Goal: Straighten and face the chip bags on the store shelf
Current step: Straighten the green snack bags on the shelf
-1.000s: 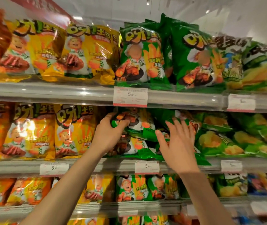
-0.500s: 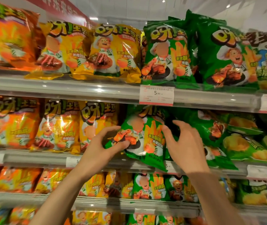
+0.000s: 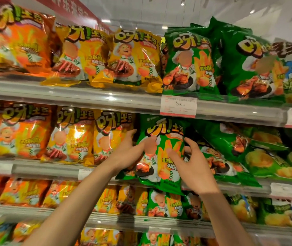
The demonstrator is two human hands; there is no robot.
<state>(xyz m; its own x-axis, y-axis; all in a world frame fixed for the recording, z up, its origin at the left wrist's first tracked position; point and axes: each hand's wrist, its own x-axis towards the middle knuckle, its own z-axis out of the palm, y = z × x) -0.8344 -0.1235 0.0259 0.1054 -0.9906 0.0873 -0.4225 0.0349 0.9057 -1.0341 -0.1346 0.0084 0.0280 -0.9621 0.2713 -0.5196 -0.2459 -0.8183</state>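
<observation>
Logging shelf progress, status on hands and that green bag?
Left hand on the green bag, left edge; right hand open at its front. Bag upright, facing out, bottom overhanging the middle shelf. Nothing in the way.

- The green chip bag [image 3: 161, 153] is glossy plastic film, crinkled, catching light.
- The yellow chip bags [image 3: 92, 135] beside it are the same shiny film with bright glare spots.
- The shelf edge [image 3: 88, 98] looks like smooth clear plastic over grey metal.
- The price label [image 3: 178, 106] is matt paper.
</observation>
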